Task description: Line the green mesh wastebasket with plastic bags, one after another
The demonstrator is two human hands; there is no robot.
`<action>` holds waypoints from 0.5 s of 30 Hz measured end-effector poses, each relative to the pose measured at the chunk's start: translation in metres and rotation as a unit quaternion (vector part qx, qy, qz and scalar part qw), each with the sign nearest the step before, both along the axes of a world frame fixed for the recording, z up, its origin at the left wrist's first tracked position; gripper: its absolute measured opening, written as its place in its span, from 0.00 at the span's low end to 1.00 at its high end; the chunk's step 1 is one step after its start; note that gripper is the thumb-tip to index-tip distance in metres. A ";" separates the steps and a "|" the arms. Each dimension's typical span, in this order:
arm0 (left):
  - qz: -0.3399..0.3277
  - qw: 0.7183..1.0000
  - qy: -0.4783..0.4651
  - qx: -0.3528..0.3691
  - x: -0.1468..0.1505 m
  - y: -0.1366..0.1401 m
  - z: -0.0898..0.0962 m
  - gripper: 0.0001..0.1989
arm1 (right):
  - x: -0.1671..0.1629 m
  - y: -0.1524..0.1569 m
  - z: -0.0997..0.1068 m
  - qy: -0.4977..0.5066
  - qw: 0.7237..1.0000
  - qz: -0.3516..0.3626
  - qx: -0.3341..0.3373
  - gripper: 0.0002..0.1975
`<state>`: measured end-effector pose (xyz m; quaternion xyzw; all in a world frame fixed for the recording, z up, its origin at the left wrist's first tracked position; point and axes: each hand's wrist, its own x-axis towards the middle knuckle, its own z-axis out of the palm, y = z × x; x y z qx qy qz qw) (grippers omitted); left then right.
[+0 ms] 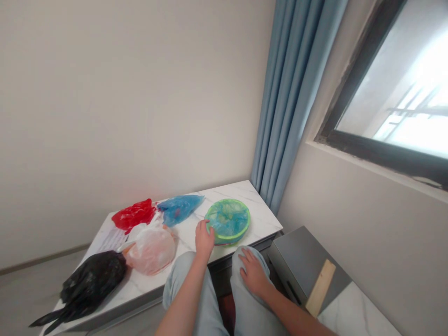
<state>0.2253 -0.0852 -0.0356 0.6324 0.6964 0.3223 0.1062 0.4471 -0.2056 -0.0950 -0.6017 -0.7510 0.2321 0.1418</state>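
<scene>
A round green plastic basket (247, 225) sits on the white marble-look tabletop, with translucent blue-green plastic inside it. At its near left rim is my left hand (204, 240), its fingers curled over the edge; the thumb side lies against the rim. My right hand (253, 274) rests flat on my right knee, fingers apart and holding nothing. To the left of the basket lies a crumpled blue plastic bag (180, 208). Beyond that are a red plastic bag (135, 215), a filled whitish-pink plastic bag (151, 249) and a knotted black plastic bag (94, 282).
The low white table (229, 189) stands against a plain wall, with a paper sheet (108, 240) under the bags. Blue curtains (285, 102) hang at the corner. On the right, a wooden strip (321, 287) lies across a dark grey cabinet (304, 256), below a window (402, 88).
</scene>
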 end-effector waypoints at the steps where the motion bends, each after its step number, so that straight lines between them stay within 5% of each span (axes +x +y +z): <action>1: -0.045 0.999 -0.002 0.028 0.005 0.001 0.002 0.16 | 0.004 -0.003 -0.002 0.008 1.000 -0.005 0.004 0.29; 5: -0.233 0.972 0.021 0.013 0.022 0.017 0.009 0.14 | 0.020 0.003 0.001 0.095 0.990 -0.078 0.061 0.24; 10: -0.271 0.955 0.031 -0.113 0.031 0.060 0.004 0.14 | 0.020 0.060 0.046 0.251 0.951 -0.116 0.138 0.17; 15: -0.320 0.932 0.013 -0.167 0.037 0.078 -0.017 0.13 | -0.028 0.158 0.075 0.252 0.964 -0.066 0.055 0.12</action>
